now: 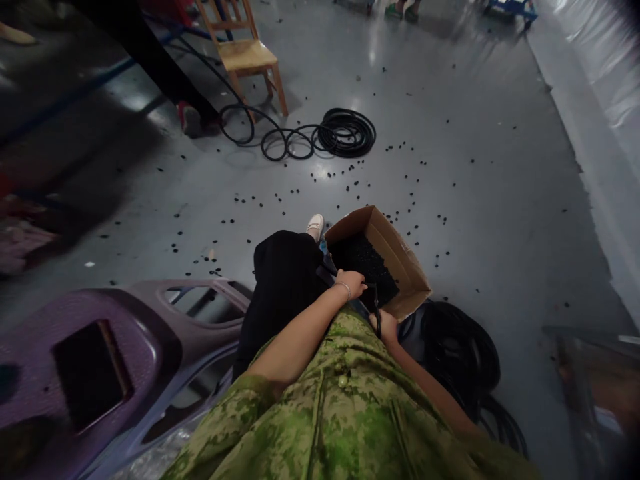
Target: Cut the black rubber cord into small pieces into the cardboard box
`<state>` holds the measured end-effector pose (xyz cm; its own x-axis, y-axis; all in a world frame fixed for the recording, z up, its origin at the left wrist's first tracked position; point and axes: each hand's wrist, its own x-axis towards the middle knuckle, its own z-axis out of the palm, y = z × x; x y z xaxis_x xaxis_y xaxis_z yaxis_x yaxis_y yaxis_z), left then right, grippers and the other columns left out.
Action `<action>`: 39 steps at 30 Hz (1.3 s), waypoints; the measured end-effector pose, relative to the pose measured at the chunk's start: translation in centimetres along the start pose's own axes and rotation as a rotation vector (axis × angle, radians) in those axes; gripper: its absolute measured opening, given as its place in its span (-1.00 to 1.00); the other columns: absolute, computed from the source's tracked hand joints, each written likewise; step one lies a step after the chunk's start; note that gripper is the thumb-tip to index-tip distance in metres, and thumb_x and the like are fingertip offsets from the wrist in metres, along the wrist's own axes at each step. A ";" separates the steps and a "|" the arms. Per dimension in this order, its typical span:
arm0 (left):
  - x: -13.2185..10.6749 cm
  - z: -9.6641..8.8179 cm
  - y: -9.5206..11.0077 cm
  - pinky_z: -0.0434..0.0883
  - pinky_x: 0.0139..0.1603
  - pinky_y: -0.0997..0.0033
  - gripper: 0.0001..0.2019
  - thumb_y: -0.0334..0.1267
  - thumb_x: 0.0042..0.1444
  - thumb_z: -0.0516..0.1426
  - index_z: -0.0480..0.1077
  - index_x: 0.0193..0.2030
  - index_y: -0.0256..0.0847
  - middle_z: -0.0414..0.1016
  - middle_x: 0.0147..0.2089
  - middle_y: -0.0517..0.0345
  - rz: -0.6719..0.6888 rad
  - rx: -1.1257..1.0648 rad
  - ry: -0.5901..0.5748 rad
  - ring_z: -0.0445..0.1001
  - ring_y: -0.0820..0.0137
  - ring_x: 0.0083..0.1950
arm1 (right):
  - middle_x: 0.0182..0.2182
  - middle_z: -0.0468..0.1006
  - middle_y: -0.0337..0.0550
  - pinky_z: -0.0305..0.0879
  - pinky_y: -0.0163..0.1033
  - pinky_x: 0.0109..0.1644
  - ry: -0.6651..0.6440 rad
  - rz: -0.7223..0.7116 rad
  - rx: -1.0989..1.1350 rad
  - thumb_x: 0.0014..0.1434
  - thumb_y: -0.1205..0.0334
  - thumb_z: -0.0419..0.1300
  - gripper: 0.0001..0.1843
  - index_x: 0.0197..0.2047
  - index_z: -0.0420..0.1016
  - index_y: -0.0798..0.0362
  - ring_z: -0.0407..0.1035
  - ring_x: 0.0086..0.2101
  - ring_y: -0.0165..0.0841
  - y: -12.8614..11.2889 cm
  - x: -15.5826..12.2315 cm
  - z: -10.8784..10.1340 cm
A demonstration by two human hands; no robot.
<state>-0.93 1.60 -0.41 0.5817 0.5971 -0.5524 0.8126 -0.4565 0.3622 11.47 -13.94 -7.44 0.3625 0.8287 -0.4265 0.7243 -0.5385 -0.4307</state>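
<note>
An open cardboard box [400, 257] holding small black pieces [364, 261] rests on my lap and the floor in front of me. My left hand [351, 282] lies at the box's near edge, fingers curled on a thin black hose [376, 313] that runs down to my right hand [387, 327]. My right hand, partly hidden behind my green camouflage shirt, is closed on the same hose. A large pile of black hose coils [463, 357] lies just right of my right arm.
Small black pieces [350, 167] are scattered over the grey floor. More black hose coils [345, 132] lie near a wooden chair [247, 53]. A purple moulded plastic part [125, 347] sits at my left. Another person's feet [403, 10] show far back.
</note>
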 end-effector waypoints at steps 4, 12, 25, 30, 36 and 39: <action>-0.1 -0.1 0.1 0.25 0.08 0.10 -0.70 -0.10 0.22 0.01 0.49 -0.09 -0.14 0.54 -0.04 -0.03 -0.003 -0.019 -0.003 0.45 0.15 0.06 | -0.49 0.56 -0.06 0.10 -0.35 -0.36 -0.015 0.008 -0.004 0.06 0.18 0.03 -0.72 -0.48 0.51 0.11 0.36 -0.42 -0.33 0.1 -0.1 0.0; -0.1 -0.2 0.1 0.26 0.10 0.15 -0.70 -0.10 0.22 -0.01 0.48 -0.07 -0.11 0.55 -0.04 0.02 -0.038 -0.083 0.058 0.46 0.19 0.06 | -0.57 0.50 -0.14 0.16 -0.33 -0.36 -0.074 0.076 0.227 -0.03 0.07 0.02 -0.67 -0.57 0.47 0.10 0.37 -0.42 -0.30 0.0 -0.3 -0.7; 0.2 0.3 0.2 0.28 0.05 0.19 -0.68 -0.07 0.23 -0.01 0.48 -0.05 -0.09 0.56 -0.06 0.03 0.031 -0.045 0.082 0.46 0.21 0.02 | -0.44 0.55 -0.15 0.23 -0.29 -0.27 -0.228 0.038 0.411 -0.11 0.09 0.00 -0.67 -0.43 0.50 0.09 0.37 -0.34 -0.26 -0.4 -1.0 -2.1; 0.2 0.5 0.3 0.29 0.04 0.21 -0.69 -0.06 0.22 0.00 0.49 -0.08 -0.10 0.56 -0.07 0.03 0.045 -0.025 0.076 0.47 0.21 0.01 | -0.48 0.50 -0.17 0.20 -0.30 -0.29 -0.209 0.089 0.448 -0.14 0.06 0.00 -0.67 -0.45 0.47 0.09 0.35 -0.35 -0.27 -0.7 -1.1 -2.0; 0.1 0.7 0.4 0.30 0.04 0.18 -0.69 -0.08 0.22 0.00 0.48 -0.09 -0.14 0.56 -0.08 0.00 0.068 -0.017 0.059 0.48 0.18 0.01 | -0.49 0.49 -0.18 0.19 -0.30 -0.30 -0.200 0.093 0.476 -0.17 0.07 0.00 -0.66 -0.46 0.47 0.10 0.35 -0.37 -0.28 -1.1 -1.2 -2.2; 0.1 0.7 0.4 0.31 0.04 0.15 -0.69 -0.08 0.22 0.00 0.48 -0.10 -0.15 0.55 -0.07 -0.02 0.072 -0.016 0.053 0.48 0.15 0.01 | -0.51 0.49 -0.18 0.18 -0.31 -0.34 -0.201 0.089 0.477 -0.16 0.07 0.00 -0.67 -0.48 0.46 0.10 0.34 -0.38 -0.28 -1.1 -1.2 -2.1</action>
<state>-0.56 1.00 -0.83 0.6392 0.5974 -0.4843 0.7690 -0.4894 0.4113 11.51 -14.02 -4.82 0.2567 0.7563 -0.6018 0.3312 -0.6537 -0.6804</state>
